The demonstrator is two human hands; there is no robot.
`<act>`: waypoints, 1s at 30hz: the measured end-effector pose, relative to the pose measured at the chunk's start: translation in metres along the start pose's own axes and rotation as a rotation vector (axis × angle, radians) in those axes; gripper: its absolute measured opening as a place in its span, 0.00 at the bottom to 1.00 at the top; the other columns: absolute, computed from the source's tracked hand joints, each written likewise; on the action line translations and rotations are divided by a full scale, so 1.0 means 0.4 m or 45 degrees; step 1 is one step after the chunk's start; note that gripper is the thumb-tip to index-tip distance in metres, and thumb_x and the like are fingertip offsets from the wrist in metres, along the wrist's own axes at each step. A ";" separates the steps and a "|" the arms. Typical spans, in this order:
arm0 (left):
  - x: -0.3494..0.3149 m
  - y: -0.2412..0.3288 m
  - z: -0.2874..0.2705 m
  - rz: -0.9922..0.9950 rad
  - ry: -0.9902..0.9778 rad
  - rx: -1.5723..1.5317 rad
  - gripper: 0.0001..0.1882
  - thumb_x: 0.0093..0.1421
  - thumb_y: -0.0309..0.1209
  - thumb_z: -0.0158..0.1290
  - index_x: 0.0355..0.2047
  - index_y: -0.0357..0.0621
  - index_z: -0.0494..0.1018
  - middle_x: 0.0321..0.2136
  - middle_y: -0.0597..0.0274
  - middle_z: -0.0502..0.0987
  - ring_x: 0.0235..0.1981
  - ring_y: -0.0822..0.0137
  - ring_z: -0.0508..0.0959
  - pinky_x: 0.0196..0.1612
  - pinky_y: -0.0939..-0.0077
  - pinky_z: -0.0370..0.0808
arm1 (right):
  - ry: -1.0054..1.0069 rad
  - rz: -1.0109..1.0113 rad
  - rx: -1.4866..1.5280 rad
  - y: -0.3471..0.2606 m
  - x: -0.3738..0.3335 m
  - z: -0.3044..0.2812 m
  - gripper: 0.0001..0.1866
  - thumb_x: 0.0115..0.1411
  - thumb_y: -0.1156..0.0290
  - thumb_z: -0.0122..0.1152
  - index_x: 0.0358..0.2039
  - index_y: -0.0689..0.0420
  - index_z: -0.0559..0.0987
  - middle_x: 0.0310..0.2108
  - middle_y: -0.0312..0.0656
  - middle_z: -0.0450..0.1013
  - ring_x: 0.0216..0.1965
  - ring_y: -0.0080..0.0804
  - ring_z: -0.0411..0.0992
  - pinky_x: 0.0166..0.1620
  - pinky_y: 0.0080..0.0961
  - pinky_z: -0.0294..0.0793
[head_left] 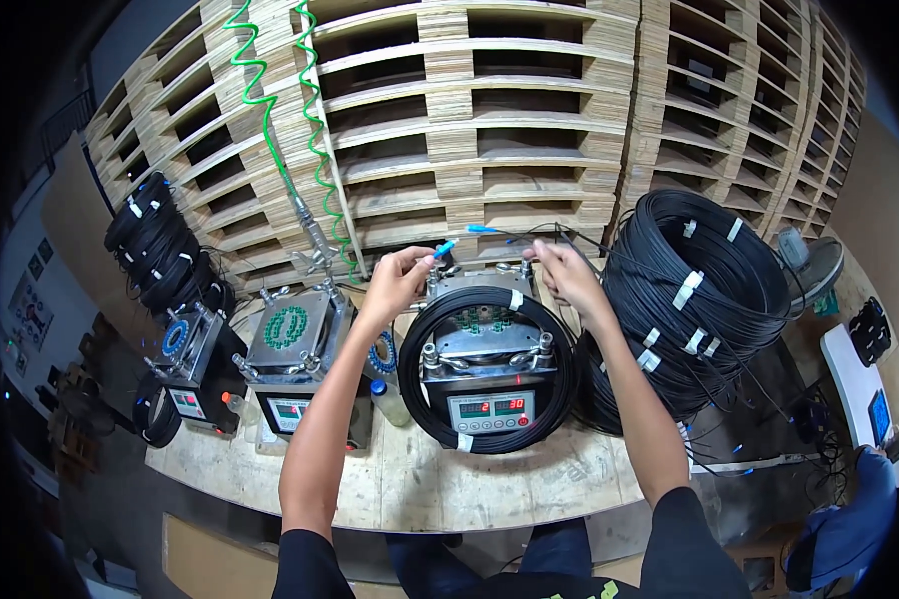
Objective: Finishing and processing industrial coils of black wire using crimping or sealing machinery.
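My left hand (400, 285) is raised over the back of the middle machine, thumb and fingers pinching a small blue fibre-optic connector (446, 249). Across from it, my right hand (566, 278) has its fingers closed and slightly blurred; what they hold cannot be made out. A second blue connector (482, 230), on the end of a black cable, points left between the hands, and its cable runs right, just above my right fingertips. Below both hands, a coil of black cable (420, 399) with white ties rests against the front of a metal-topped machine (489, 344) with a lit red display.
Two similar machines (288, 334) (185, 354) stand to the left. A tall stack of black cable coils (709, 290) is at the right, another pile (160, 245) at far left. A capped bottle (390, 404) stands beside the middle machine. Green air hoses (260, 90) hang before wooden pallets (449, 110).
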State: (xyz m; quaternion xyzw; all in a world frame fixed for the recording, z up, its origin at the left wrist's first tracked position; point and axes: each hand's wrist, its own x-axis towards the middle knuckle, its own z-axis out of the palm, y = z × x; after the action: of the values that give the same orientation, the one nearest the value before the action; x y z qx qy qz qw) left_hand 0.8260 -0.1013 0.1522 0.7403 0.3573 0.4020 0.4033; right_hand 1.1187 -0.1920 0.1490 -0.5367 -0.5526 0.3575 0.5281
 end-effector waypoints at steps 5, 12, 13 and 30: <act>0.011 0.043 0.036 0.029 -0.057 0.201 0.14 0.68 0.33 0.55 0.47 0.35 0.79 0.17 0.69 0.73 0.18 0.81 0.69 0.21 0.79 0.66 | -0.169 -0.275 -0.410 0.084 0.101 -0.040 0.20 0.69 0.57 0.56 0.40 0.64 0.85 0.38 0.46 0.83 0.42 0.31 0.78 0.48 0.28 0.75; -0.003 0.039 0.019 -0.025 -0.080 0.004 0.15 0.69 0.34 0.54 0.48 0.35 0.77 0.21 0.69 0.74 0.20 0.81 0.70 0.23 0.80 0.67 | -0.038 -0.228 -0.694 0.067 0.017 -0.044 0.17 0.69 0.62 0.52 0.46 0.60 0.83 0.36 0.42 0.79 0.36 0.26 0.74 0.45 0.24 0.73; -0.015 0.029 0.005 0.018 -0.081 0.029 0.15 0.69 0.34 0.54 0.49 0.35 0.76 0.23 0.69 0.74 0.22 0.81 0.69 0.24 0.81 0.67 | -0.071 -0.206 -0.699 0.022 -0.019 -0.027 0.21 0.69 0.55 0.50 0.41 0.59 0.83 0.36 0.52 0.80 0.38 0.41 0.78 0.43 0.36 0.73; -0.430 0.256 -0.035 0.198 0.049 -0.211 0.09 0.72 0.31 0.48 0.38 0.36 0.69 0.19 0.73 0.66 0.17 0.83 0.60 0.20 0.83 0.58 | 0.299 -0.729 -1.138 -0.233 -0.413 -0.051 0.11 0.53 0.80 0.59 0.38 0.60 0.80 0.31 0.48 0.77 0.33 0.47 0.73 0.42 0.37 0.67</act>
State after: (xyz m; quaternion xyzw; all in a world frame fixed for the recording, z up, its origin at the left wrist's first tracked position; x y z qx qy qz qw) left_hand 0.7620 -0.2865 0.1949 0.7221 0.2720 0.4745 0.4236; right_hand 1.0961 -0.3716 0.2092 -0.5733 -0.7121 -0.1328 0.3828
